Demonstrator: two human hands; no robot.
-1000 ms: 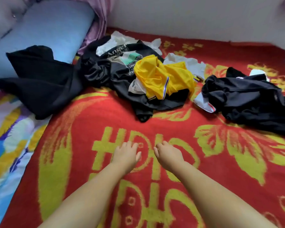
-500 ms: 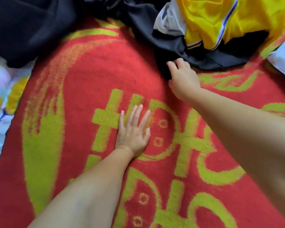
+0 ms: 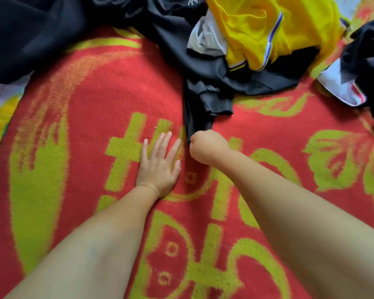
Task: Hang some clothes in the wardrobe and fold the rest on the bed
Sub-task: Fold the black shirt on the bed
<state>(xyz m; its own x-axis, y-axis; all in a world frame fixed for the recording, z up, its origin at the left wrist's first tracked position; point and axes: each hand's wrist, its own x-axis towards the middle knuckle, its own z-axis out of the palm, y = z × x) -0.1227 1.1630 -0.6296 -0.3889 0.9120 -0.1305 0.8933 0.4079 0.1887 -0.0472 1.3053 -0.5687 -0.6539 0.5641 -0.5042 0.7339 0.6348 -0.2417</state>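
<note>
A black sweatshirt [image 3: 203, 67] with ribbed cuffs lies in the heap at the top of the red and yellow-green blanket [image 3: 95, 87]. My right hand [image 3: 208, 146] is a fist gripping a stretched-out end of that black garment, pulled out of the pile. My left hand [image 3: 159, 162] lies flat on the blanket just to the left, fingers straight and spread, holding nothing. A yellow jersey [image 3: 266, 26] with white and purple trim rests on top of the black sweatshirt, with a white garment [image 3: 207, 39] tucked under it.
Another black garment [image 3: 30, 33] covers the upper left corner. A black and white garment [image 3: 358, 67] with red trim lies at the right edge. A flowered sheet [image 3: 0, 104] shows at the left border of the blanket.
My right hand reached the edge of the black sweatshirt, closed on it and drew it back toward me. My left hand has stayed flat on the blanket.
</note>
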